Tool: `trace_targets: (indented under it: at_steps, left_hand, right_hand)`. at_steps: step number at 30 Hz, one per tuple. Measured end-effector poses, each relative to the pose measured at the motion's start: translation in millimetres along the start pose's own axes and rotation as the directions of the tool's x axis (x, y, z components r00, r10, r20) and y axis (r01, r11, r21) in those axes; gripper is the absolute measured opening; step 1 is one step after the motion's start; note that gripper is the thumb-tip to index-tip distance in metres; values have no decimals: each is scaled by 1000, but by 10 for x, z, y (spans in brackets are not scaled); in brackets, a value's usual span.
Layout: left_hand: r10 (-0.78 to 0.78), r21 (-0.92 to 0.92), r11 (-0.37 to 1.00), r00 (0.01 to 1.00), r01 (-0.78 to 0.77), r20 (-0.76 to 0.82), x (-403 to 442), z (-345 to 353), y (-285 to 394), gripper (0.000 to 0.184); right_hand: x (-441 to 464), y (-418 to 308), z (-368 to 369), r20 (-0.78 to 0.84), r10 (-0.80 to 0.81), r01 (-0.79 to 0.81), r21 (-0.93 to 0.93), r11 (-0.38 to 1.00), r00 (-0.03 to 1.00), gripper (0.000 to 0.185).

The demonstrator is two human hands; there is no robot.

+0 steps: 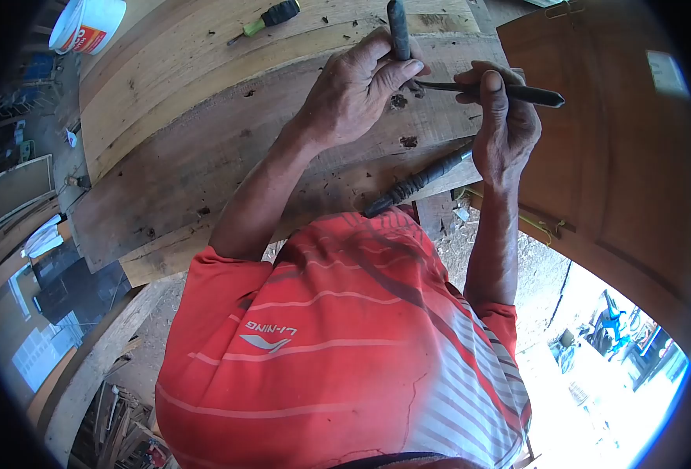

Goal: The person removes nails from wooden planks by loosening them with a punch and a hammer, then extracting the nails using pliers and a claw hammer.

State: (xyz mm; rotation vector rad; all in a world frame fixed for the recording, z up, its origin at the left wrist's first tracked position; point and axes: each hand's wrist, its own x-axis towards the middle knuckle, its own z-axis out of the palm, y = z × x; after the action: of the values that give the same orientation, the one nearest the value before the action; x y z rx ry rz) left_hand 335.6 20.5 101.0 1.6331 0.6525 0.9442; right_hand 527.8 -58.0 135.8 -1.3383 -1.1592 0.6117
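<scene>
My left hand point(351, 95) is closed around a dark, rounded rod-like tool point(399, 30) that points away from me. In my right hand point(508, 129) is a thin metal tool with a dark handle point(539, 96), held between thumb and fingers. Its narrow end reaches left to my left thumb, above a worn wooden plank point(298, 102). Dark holes point(408, 142) mark the plank near both hands. Closer to my body, a tool with a dark wrapped handle point(419, 184) lies across the plank's near edge.
A green and black screwdriver point(266, 19) lies on the far boards. Beyond the left end stands a white bucket point(87, 25). Brown wooden panels point(595, 148) fill the right side. Wood scraps point(119, 426) lie on the floor at lower left.
</scene>
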Motion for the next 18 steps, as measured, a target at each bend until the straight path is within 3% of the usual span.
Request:
trace_targets:
  at_steps: [4, 10, 16, 18]
  left_hand:
    - [-4, 23, 1000, 1000, 3, 20, -96, -24, -121, 17]
    - [74, -15, 997, 996, -74, -49, -312, 33, -220, 14]
    - [181, 104, 980, 980, -172, -86, -292, 85, -201, 8]
    - [159, 137, 978, 987, -156, -16, -334, 74, -222, 11]
  right_hand:
    - [-60, 76, 16, 30, 78, -78, -6, 997, 996, 40]
    - [-135, 152, 2, 171, 63, -48, -86, 995, 983, 38]
    - [-86, 197, -60, 257, -1, 33, -121, 992, 966, 35]
    - [-87, 207, -82, 276, 10, 20, -105, 994, 961, 31]
